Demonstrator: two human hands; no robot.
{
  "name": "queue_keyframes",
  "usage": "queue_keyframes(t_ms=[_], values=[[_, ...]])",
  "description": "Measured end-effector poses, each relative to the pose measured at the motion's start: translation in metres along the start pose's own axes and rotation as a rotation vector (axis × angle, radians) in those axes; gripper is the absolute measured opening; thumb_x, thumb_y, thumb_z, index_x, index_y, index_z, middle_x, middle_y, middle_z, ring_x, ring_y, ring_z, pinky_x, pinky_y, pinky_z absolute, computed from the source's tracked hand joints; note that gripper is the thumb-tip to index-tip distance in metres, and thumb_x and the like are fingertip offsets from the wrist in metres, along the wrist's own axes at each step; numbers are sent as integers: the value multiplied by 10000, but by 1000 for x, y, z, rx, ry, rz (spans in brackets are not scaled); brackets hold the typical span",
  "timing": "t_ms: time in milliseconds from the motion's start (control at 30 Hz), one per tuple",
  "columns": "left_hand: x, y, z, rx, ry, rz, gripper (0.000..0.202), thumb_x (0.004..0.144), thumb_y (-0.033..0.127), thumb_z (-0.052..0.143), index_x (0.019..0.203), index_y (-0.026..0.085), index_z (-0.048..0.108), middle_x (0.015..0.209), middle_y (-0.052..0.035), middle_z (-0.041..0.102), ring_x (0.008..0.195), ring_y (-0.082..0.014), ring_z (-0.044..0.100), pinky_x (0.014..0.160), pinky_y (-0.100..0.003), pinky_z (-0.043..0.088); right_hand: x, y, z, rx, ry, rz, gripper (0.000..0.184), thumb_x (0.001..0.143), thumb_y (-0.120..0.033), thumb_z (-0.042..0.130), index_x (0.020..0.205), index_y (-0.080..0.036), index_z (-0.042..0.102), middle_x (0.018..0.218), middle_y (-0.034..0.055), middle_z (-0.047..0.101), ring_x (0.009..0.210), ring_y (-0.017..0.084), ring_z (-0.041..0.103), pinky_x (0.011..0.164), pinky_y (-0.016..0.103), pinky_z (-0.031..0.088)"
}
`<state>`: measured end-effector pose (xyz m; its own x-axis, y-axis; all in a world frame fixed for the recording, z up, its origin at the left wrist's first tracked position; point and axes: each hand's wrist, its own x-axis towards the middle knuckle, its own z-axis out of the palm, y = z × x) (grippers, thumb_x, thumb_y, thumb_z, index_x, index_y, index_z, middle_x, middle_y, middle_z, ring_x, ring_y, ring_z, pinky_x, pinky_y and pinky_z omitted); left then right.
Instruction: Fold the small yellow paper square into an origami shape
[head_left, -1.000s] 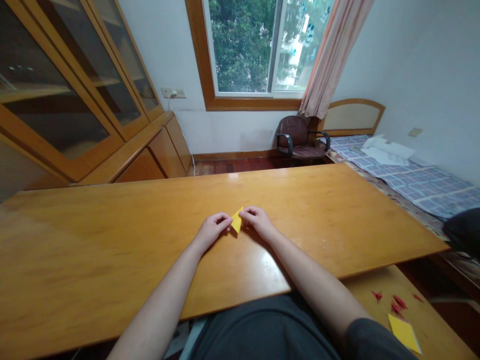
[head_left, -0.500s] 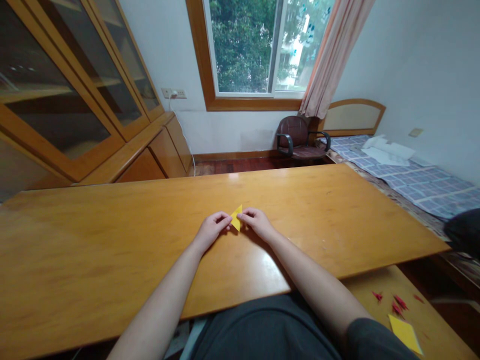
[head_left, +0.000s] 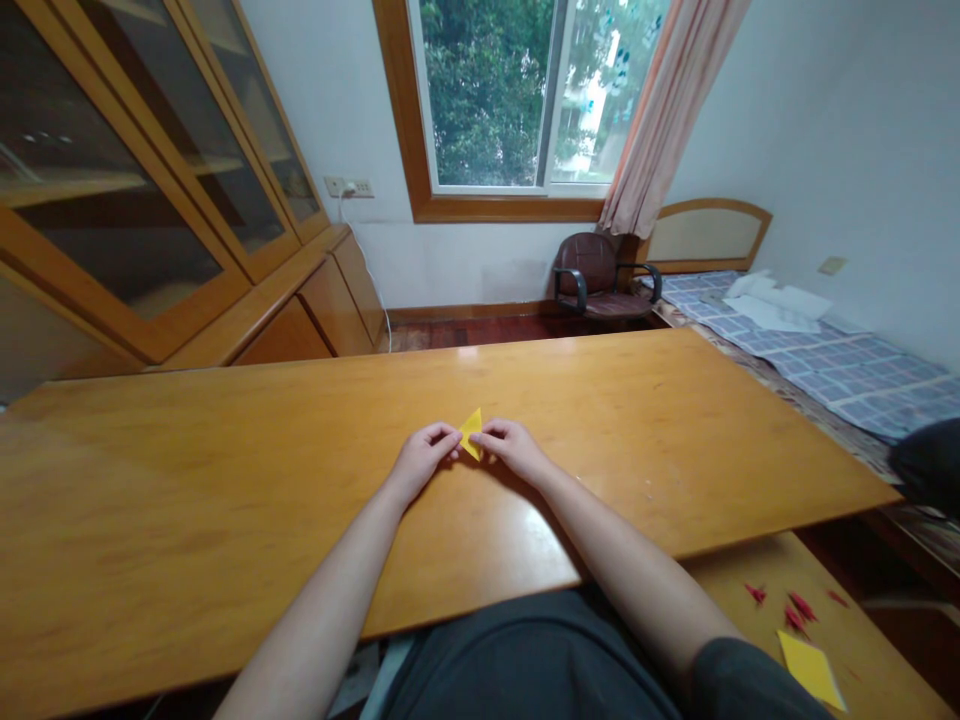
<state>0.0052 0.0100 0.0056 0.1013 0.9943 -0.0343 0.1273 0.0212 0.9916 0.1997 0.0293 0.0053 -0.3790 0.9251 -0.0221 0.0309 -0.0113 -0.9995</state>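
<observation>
A small piece of yellow paper (head_left: 472, 425), folded to a triangle, is held up between my two hands just above the wooden table (head_left: 225, 480). My left hand (head_left: 425, 458) pinches its left corner between thumb and fingertips. On the other side, my right hand (head_left: 512, 447) grips the paper's right edge, its thumb lying over the front face. The fingers behind the paper are partly hidden.
Lower right, a second surface (head_left: 739, 565) carries a yellow paper stack (head_left: 811, 668) and several small red pieces (head_left: 799, 606). A brown armchair (head_left: 592, 275) stands beyond the table, a bed (head_left: 832, 360) to the right, a glass-fronted cabinet (head_left: 172, 330) to the left.
The yellow paper has shifted slightly left and turned a little. My right thumb has slid a bit further left over it; my left hand has barely moved.
</observation>
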Motion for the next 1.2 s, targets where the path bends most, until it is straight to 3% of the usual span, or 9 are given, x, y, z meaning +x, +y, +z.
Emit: queue_keyframes(t_ms=[200, 433, 667, 800, 933, 1200], values=[[0, 2, -1, -28, 27, -4, 384, 724, 529, 734, 753, 156, 649, 634, -2, 619, 585, -120, 539, 566, -227, 406, 1, -2, -2, 132, 114, -8, 367, 730, -507, 736, 760, -146, 680, 569, -22, 599, 499, 94, 485, 518, 237, 346], [1, 0, 0, -47, 30, -9, 387, 722, 530, 737, 762, 155, 651, 640, -3, 619, 581, -118, 533, 545, -218, 402, 1, 0, 1, 41, 2, 13, 358, 713, -494, 740, 768, -146, 678, 624, -8, 643, 543, 106, 555, 554, 233, 402], [2, -2, -2, -59, 56, -1, 382, 716, 524, 748, 750, 155, 655, 650, -12, 631, 580, -115, 532, 538, -213, 400, -1, -3, 0, 59, 107, 10, 361, 737, -497, 717, 758, -138, 683, 587, -8, 628, 513, 100, 517, 514, 231, 360], [2, -3, -2, -71, 65, 4, 378, 719, 520, 749, 757, 156, 654, 658, -10, 634, 584, -114, 534, 538, -211, 402, 1, 2, -1, 40, 65, -19, 388, 733, -516, 725, 825, -139, 704, 654, 1, 651, 553, 106, 542, 540, 232, 391], [0, -1, -1, -68, 57, 11, 383, 721, 526, 746, 757, 156, 654, 644, -3, 622, 582, -115, 535, 542, -214, 409, 2, 3, 0, -62, 22, -53, 331, 732, -472, 734, 761, -143, 708, 684, 6, 648, 587, 111, 565, 573, 236, 419], [0, 2, -2, -55, 90, 20, 365, 723, 513, 749, 737, 159, 659, 641, -9, 629, 581, -118, 533, 544, -218, 412, 0, 1, 0, -8, 113, -30, 322, 762, -462, 701, 740, -141, 697, 628, 5, 645, 552, 109, 539, 547, 233, 390]])
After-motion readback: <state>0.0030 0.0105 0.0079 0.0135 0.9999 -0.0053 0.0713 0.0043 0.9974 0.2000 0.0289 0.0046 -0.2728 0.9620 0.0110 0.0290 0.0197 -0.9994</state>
